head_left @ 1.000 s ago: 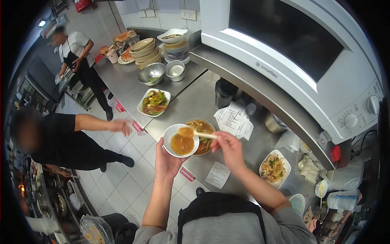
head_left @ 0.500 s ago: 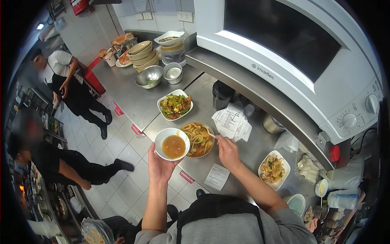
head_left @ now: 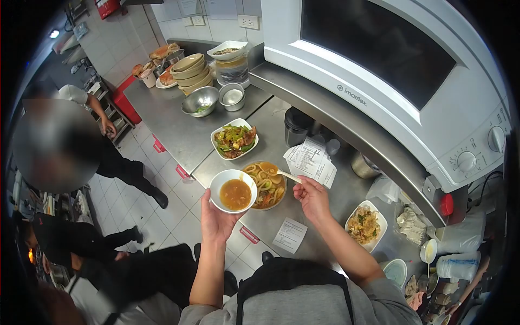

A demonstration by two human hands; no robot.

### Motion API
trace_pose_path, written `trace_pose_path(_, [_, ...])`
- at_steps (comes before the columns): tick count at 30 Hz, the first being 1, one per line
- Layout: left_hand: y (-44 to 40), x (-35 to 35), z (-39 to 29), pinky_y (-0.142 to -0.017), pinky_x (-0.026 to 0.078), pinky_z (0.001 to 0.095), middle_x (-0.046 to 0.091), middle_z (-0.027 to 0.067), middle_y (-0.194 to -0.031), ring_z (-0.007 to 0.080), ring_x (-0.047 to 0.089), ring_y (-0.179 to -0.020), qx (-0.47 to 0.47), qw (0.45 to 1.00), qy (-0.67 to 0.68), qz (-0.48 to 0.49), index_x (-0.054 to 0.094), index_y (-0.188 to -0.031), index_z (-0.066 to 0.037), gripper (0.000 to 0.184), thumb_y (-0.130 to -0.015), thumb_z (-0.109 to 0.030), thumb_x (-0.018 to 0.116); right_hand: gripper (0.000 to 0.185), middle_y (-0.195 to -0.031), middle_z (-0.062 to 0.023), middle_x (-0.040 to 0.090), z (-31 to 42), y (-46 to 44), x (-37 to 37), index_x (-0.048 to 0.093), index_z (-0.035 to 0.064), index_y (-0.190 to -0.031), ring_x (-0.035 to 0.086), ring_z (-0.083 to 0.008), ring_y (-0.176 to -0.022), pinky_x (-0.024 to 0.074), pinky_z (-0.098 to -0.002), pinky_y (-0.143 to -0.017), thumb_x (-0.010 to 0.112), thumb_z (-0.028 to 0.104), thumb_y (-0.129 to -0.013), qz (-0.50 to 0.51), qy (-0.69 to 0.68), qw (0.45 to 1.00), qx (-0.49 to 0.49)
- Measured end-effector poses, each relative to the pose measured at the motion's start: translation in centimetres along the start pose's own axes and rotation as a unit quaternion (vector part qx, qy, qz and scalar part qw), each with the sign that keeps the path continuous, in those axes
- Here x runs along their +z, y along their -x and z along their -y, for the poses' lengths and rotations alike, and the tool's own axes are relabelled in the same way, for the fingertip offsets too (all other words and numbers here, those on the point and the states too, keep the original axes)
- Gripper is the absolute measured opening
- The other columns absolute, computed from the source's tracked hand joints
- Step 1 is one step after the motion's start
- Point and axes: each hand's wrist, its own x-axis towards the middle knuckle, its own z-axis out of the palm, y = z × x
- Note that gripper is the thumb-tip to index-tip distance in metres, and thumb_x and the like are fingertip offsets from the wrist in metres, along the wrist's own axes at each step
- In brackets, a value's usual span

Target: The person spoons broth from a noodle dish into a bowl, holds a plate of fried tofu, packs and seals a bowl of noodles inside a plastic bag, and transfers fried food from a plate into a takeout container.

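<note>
My left hand (head_left: 216, 221) is closed on the side of a white bowl (head_left: 215, 187) holding brown, soupy sauce. A light-coloured spoon (head_left: 291, 176) is pinched in my right hand (head_left: 312, 199); its head lies over a larger round bowl of thick noodles in brown sauce (head_left: 265, 192). The two bowls overlap in view, the white one nearer the camera. Behind them stands a white dish of green vegetables and browned meat (head_left: 234, 139). A paper receipt (head_left: 290, 235) lies on the steel counter below my right hand.
A microwave (head_left: 379, 59) sits on a raised shelf at right. Under it are more receipts (head_left: 313, 162) and a dark lidded cup (head_left: 297, 125). A white dish of food (head_left: 365, 226) rests at right. Stacked bowls (head_left: 189, 73) and a steel bowl (head_left: 199, 102) stand behind. Several people are at left.
My right hand has shifted slightly right and down, and more of the spoon shows above the noodles. The white bowl has moved slightly right. People at left have moved closer.
</note>
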Motion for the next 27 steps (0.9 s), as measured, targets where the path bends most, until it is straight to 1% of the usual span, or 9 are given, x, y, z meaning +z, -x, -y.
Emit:
trace_pose_path(4, [-0.5,0.3,0.5,-0.093,0.044,0.0541,0.039,0.0209,-0.134,0.0386,0.045,-0.119,-0.018,1.000,-0.001,0.017,0.029,-0.135,-0.003,0.061,-0.092,-0.045,0.037,0.022,-0.076,-0.0080,0.061,1.1,2.0,2.8,0.057,-0.0022,-0.107,0.057,-0.0129,-0.063,0.0464,-0.0241,-0.063,0.049,0.012,-0.092,0.075,0.014,0.996,-0.040])
trace_pose_path(8, [-0.9,0.7,0.9,-0.091,0.045,0.0543,0.042,0.0201,-0.132,0.0371,0.046,-0.119,-0.026,0.999,-0.006,0.029,0.033,-0.133,-0.003,0.059,-0.092,-0.045,0.037,0.021,-0.074,-0.0059,0.060,1.1,4.0,4.7,0.057,-0.0033,-0.107,0.057,-0.0111,-0.064,0.0476,-0.0228,-0.060,0.047,0.009,-0.093,0.193,0.291,0.917,-0.193])
trace_pose_path(11, [-0.8,0.5,0.7,-0.092,0.044,0.0549,0.041,0.0203,-0.132,0.0376,0.046,-0.119,-0.021,0.999,-0.002,0.029,0.032,-0.133,-0.003,0.059,-0.092,-0.045,0.038,0.018,-0.072,-0.0077,0.060,2.8,4.9,5.7,0.057,-0.0018,-0.105,0.058,-0.0134,-0.063,0.0472,-0.0258,-0.058,0.050,0.005,-0.090,0.156,0.389,0.838,-0.350])
trace_pose_path(14, [-0.6,0.1,0.4,-0.092,0.044,0.0556,0.041,0.0205,-0.133,0.0384,0.045,-0.119,-0.016,1.000,0.008,0.014,0.031,-0.134,-0.003,0.059,-0.092,-0.044,0.038,0.018,-0.072,-0.0112,0.059,3.7,3.4,4.8,0.057,-0.0009,-0.102,0.059,-0.0206,-0.064,0.0464,-0.0306,-0.058,0.051,0.000,-0.085,0.105,0.472,0.764,-0.428])
trace_pose_path(17, [-0.5,-0.7,0.2,-0.091,0.044,0.0566,0.039,0.0207,-0.134,0.0389,0.045,-0.119,-0.014,1.000,0.013,0.013,0.029,-0.134,-0.003,0.059,-0.092,-0.043,0.037,0.019,-0.074,-0.0131,0.058,2.3,1.3,2.6,0.057,-0.0002,-0.100,0.058,-0.0277,-0.066,0.0456,-0.0349,-0.058,0.052,-0.002,-0.082,0.094,0.556,0.686,-0.459])
trace_pose_path(20, [-0.4,-1.0,0.1,-0.092,0.044,0.0563,0.038,0.0204,-0.134,0.0387,0.044,-0.120,-0.010,1.000,0.011,0.014,0.028,-0.135,-0.003,0.060,-0.092,-0.044,0.038,0.021,-0.075,-0.0150,0.058,0.0,0.3,0.9,0.056,-0.0004,-0.100,0.057,-0.0310,-0.066,0.0455,-0.0361,-0.060,0.051,-0.004,-0.080,0.076,0.582,0.664,-0.462])
trace_pose_path(23, [-0.2,-0.9,0.0,-0.092,0.043,0.0559,0.038,0.0203,-0.135,0.0385,0.043,-0.121,-0.011,1.000,0.003,0.009,0.028,-0.135,-0.003,0.061,-0.092,-0.044,0.039,0.020,-0.071,-0.0085,0.058,-2.1,-0.6,-0.4,0.058,-0.0010,-0.102,0.056,-0.0187,-0.059,0.0451,-0.0293,-0.059,0.049,-0.001,-0.084,0.059,0.538,0.740,-0.400])
trace_pose_path(25, [0.0,-0.6,0.0,-0.093,0.043,0.0557,0.038,0.0203,-0.135,0.0384,0.043,-0.121,-0.012,1.000,0.000,-0.004,0.028,-0.135,-0.003,0.061,-0.091,-0.044,0.039,0.019,-0.072,-0.0071,0.059,-2.9,-1.1,-0.6,0.058,-0.0011,-0.103,0.056,-0.0159,-0.060,0.0459,-0.0282,-0.059,0.049,0.003,-0.088,0.022,0.414,0.866,-0.278])
trace_pose_path(27, [0.0,-0.4,0.0,-0.093,0.043,0.0557,0.038,0.0203,-0.135,0.0383,0.043,-0.121,-0.012,1.000,0.001,-0.009,0.028,-0.135,-0.003,0.061,-0.091,-0.044,0.040,0.019,-0.074,-0.0063,0.060,-2.9,-1.5,-0.8,0.059,-0.0011,-0.103,0.056,-0.0137,-0.061,0.0465,-0.0270,-0.060,0.048,0.008,-0.091,-0.007,0.278,0.945,-0.175])
